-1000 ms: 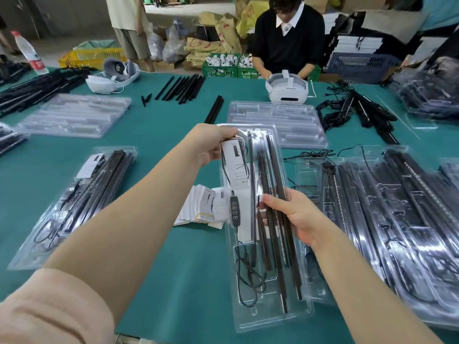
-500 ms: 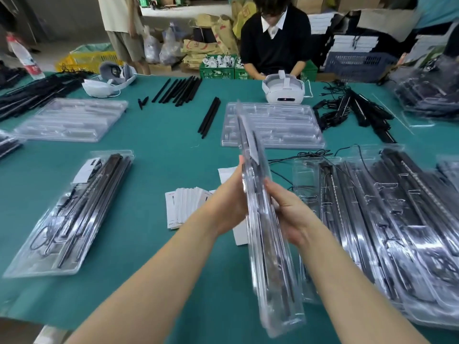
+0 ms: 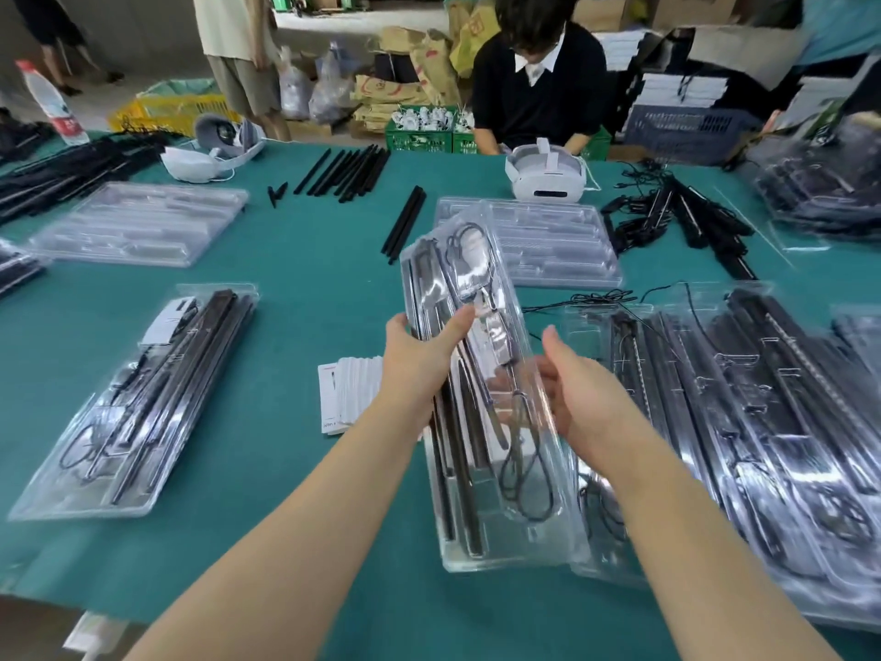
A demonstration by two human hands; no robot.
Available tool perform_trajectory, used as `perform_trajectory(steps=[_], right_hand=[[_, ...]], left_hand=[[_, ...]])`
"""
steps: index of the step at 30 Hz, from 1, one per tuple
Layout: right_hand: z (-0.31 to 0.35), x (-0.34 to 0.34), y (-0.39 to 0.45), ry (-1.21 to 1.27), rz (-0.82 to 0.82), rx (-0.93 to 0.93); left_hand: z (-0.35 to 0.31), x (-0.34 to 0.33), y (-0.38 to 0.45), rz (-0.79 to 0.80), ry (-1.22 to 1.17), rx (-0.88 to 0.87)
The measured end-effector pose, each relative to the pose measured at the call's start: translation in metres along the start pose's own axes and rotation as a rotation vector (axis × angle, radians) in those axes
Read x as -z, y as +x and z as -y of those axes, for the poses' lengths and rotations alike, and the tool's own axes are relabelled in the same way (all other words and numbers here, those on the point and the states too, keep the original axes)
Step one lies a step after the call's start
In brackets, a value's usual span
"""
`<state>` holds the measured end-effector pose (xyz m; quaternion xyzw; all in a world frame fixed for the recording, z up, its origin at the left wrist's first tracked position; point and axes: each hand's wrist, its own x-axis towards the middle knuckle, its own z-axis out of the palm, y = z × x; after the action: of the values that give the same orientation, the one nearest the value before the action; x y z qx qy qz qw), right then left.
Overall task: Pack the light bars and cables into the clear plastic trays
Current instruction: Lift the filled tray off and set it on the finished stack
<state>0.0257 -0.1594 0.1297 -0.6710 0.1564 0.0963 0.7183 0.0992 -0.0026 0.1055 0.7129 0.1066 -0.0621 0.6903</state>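
A packed clear plastic tray (image 3: 505,527) with black light bars and a coiled cable is held above the green table (image 3: 305,288), flipped so its moulded back faces me. My left hand (image 3: 419,360) grips its left edge, thumb over the top. My right hand (image 3: 572,398) supports it from the right, fingers under the plastic. Overlapping packed trays (image 3: 763,422) lie to the right and another packed tray (image 3: 138,403) lies at the left. Empty trays (image 3: 548,236) (image 3: 138,221) lie farther back. Loose light bars (image 3: 353,171) (image 3: 405,221) lie beyond.
White cards (image 3: 348,398) are fanned on the table under the held tray. Loose black cables (image 3: 677,221) pile at the back right. Two white headsets (image 3: 546,176) (image 3: 214,150) sit at the far edge, where a person in black sits. A bottle (image 3: 50,105) stands far left.
The tray was turned from face up onto its edge and over, so its back faces me. My left hand moved from the tray's top end to its left edge; the right hand went underneath.
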Motion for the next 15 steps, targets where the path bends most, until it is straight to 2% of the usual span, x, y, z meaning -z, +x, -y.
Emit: perform_trajectory(steps=[5, 11, 15], right_hand=[[-0.007, 0.006, -0.006, 0.052, -0.009, 0.039], [-0.023, 0.006, -0.002, 0.179, 0.017, -0.014], [-0.031, 0.006, 0.004, 0.264, -0.033, 0.018]], left_hand=[[-0.004, 0.000, 0.005, -0.085, 0.123, -0.140], [-0.011, -0.005, 0.000, -0.095, 0.272, -0.293], [-0.011, -0.010, -0.008, -0.052, 0.270, -0.306]])
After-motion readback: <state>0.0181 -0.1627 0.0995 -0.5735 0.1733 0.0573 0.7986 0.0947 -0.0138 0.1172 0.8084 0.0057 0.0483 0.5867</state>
